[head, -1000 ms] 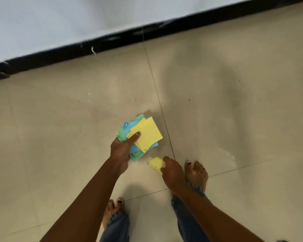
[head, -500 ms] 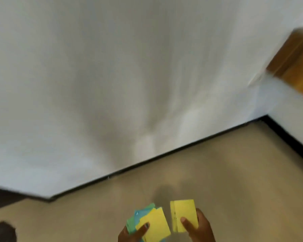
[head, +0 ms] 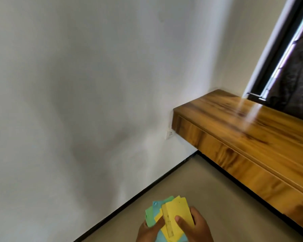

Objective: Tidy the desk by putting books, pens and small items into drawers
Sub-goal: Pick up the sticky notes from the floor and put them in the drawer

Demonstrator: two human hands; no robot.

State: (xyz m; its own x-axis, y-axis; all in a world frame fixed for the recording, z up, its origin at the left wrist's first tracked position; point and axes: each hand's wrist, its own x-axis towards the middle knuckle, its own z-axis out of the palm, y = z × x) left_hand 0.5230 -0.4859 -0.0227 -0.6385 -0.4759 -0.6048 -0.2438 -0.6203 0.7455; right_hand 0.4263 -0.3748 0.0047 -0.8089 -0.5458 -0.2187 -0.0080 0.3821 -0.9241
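Both hands meet at the bottom centre, the left hand (head: 148, 230) and right hand (head: 196, 227) clamped on the notes (head: 171, 215), and the worktop (head: 252, 119) with its drawer front (head: 234, 161) lies up and right, nearer the right hand.

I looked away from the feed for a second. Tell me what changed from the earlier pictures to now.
The right hand lifted the small yellow paper pad off the floor and brought it onto the fanned green, blue and yellow paper notes in the left hand. The view rose to the wooden wall-mounted desk. The left hand kept its hold.
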